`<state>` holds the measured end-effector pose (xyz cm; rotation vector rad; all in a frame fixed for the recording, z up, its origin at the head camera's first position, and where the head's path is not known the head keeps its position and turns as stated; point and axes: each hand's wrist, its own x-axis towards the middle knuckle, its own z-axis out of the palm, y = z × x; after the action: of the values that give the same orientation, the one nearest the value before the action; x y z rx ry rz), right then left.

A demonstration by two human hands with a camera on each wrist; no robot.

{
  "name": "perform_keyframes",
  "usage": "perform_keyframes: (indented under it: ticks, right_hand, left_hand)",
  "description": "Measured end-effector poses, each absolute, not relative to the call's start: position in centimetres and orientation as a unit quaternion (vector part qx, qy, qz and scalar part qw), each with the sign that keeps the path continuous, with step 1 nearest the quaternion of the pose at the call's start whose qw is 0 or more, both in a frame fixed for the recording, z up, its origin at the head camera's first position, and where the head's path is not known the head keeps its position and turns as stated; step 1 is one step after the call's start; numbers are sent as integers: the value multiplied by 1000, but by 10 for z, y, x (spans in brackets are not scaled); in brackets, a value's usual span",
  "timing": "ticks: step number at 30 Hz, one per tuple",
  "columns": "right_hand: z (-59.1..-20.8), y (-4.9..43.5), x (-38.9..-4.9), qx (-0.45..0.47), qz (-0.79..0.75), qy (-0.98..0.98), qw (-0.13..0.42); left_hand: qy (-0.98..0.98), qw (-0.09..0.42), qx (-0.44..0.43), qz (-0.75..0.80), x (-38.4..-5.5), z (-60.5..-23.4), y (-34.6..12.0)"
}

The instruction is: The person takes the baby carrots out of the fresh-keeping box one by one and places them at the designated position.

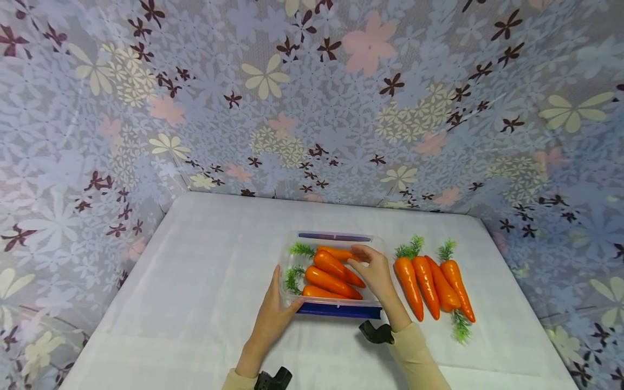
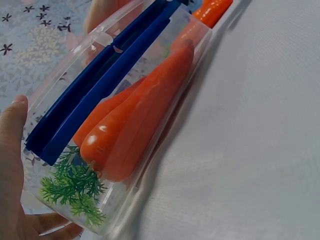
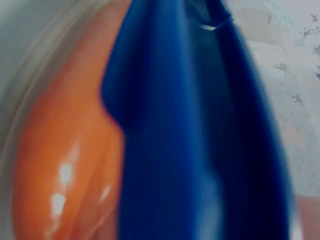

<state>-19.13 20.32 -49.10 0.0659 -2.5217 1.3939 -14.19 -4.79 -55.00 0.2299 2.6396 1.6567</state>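
Note:
My left hand [image 1: 275, 314] holds a clear plastic container [image 1: 287, 300] at its left end, thumb at the front corner and fingers along the side. Inside lie several orange carrots [image 1: 332, 283] side by side, their green leaves [image 1: 294, 279] toward the left wall. My right hand [image 1: 374, 271] reaches over the right side and pinches the tip of the rearmost carrot [image 1: 336, 252] between thumb and fingers. In the left wrist view, carrots [image 2: 135, 120] show through the wall beneath a blue clip flap [image 2: 100, 85]. Blurred blue plastic [image 3: 165, 130] hides the right hand's fingertips in the right wrist view.
Right of the container, several more carrots [image 1: 425, 287] lie on the white tabletop [image 1: 219, 260], one with its leaves toward the front. A second blue flap [image 1: 335, 236] runs along the container's back. Flower-patterned cloth [image 1: 312, 108] stands behind and beside the table.

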Motion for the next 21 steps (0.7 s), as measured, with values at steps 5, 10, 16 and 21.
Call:
perform_keyframes:
  ticks: [5, 10, 16, 21]
  right_hand:
    - [-496, 205, -194, 26, 471, -877, 96]
    - [-502, 210, -195, 57, 455, -885, 77]
    - [-510, 214, -197, 90, 459, -883, 50]
    - [-504, 210, -195, 65, 432, -900, -8]
  left_hand:
    - [847, 8, 72, 527, -142, -550, -47]
    - [846, 9, 74, 528, -143, -551, -47]
    - [847, 7, 73, 527, -143, -550, -48]
    - [846, 13, 70, 528, -141, -550, -47]
